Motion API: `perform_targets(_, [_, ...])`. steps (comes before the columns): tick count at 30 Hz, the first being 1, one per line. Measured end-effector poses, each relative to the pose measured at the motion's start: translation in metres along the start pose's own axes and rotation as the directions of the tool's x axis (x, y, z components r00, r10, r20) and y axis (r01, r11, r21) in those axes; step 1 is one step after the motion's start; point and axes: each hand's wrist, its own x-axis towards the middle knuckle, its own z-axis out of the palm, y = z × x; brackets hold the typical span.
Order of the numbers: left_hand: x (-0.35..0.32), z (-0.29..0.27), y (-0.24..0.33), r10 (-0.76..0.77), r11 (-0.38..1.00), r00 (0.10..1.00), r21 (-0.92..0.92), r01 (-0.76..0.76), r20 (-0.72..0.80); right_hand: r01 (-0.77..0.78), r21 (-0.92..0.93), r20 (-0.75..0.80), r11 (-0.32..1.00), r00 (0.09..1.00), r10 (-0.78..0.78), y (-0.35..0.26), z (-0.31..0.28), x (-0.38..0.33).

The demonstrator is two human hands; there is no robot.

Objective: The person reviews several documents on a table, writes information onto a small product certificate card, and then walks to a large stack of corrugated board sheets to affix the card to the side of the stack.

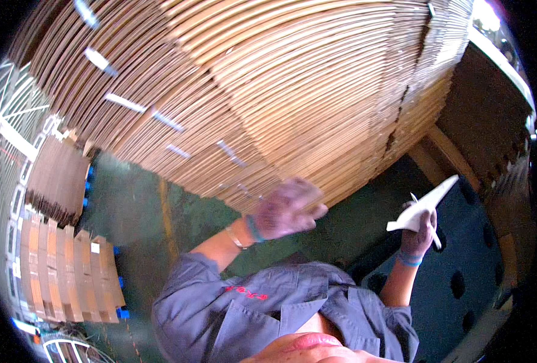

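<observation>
A tall stack of flat cardboard sheets (305, 97) fills the far side, with several pale strips stuck along its left part. My left hand (283, 212), in a purplish glove and slightly blurred, is raised at the stack's lower edge. Its fingers are stretched with the thumb apart, and nothing shows in it; I cannot tell whether it touches the cardboard. To the right, my gloved right hand (418, 236) is closed round folded white paper (426, 204) and a white pen (437, 240), whose ends stick out past the fingers.
At the left stand a brown cardboard stack (56, 175) and a taped cardboard stack (69, 269), with blue supports at their edges. A yellow line (168, 221) crosses the green floor. Lower right lies a dark blue pallet (432, 302) with round holes; a wooden beam (453, 154) lies beyond.
</observation>
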Motion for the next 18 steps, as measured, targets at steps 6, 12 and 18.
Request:
perform_targets(6, [-0.08,-0.186,-0.011,0.115,0.684,0.661,0.542,0.488,-0.741,-0.027,-0.366,0.508,0.93,0.831,0.224,0.031,0.153,-0.013])
perform_targets(12, [-0.069,-0.221,-0.049,-0.075,0.87,0.695,0.294,0.396,-0.715,0.199,-0.584,0.706,0.787,0.603,0.371,0.004,0.249,-0.021])
perform_targets(18, [-0.064,-0.242,-0.054,0.023,0.833,0.809,0.459,0.31,-0.588,0.028,-0.681,0.612,0.732,0.571,0.548,-0.023,0.284,-0.014])
